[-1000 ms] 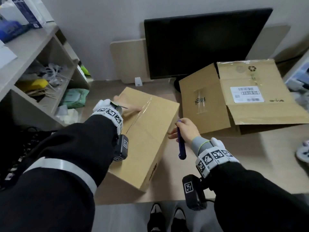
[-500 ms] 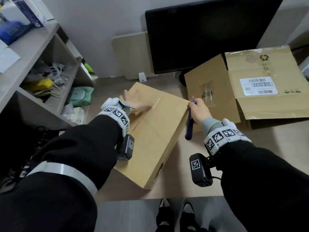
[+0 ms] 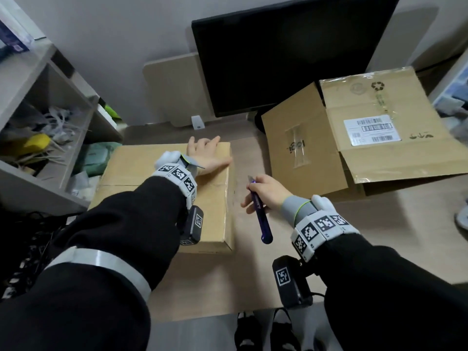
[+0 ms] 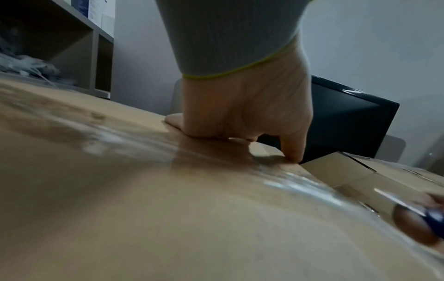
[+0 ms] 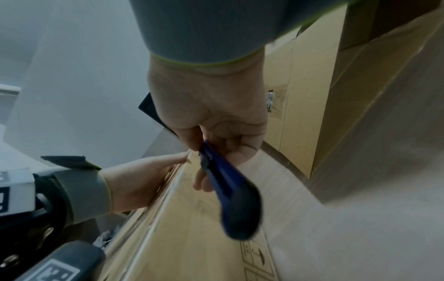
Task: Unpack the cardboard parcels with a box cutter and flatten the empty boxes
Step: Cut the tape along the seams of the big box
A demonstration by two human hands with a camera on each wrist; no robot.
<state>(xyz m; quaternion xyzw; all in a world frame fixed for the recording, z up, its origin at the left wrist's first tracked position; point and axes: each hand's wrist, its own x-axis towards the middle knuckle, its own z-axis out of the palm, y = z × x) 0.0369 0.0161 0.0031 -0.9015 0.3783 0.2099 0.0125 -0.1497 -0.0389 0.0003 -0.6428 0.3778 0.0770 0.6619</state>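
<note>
Sealed cardboard box (image 3: 141,173) lies flat on the wooden desk (image 3: 379,224), toward its left half, with clear tape running along the top seam and down the right edge. At the far left stands a grey shelf unit (image 3: 45,79) stuffed with bags and loose white ties. The left hand (image 3: 206,155) rests on the far right corner of the box top — fingers spread and nearly straight, palm down, thumb tip on the cardboard near the right edge; the left wrist view shows palm and thumb pressing the taped surface. Just right of the box, above bare desk, the right hand (image 3: 266,192) has its fingers curled round a blue box cutter (image 3: 260,216), the short blade pointing away from the person and up, its tip apart from the box edge. Behind, a dark monitor (image 3: 291,54) stands against the wall. Farther right lies an opened cardboard box (image 3: 354,138) — flaps spread flat, a white shipping label on one flap, a recycling mark near its far edge.
</note>
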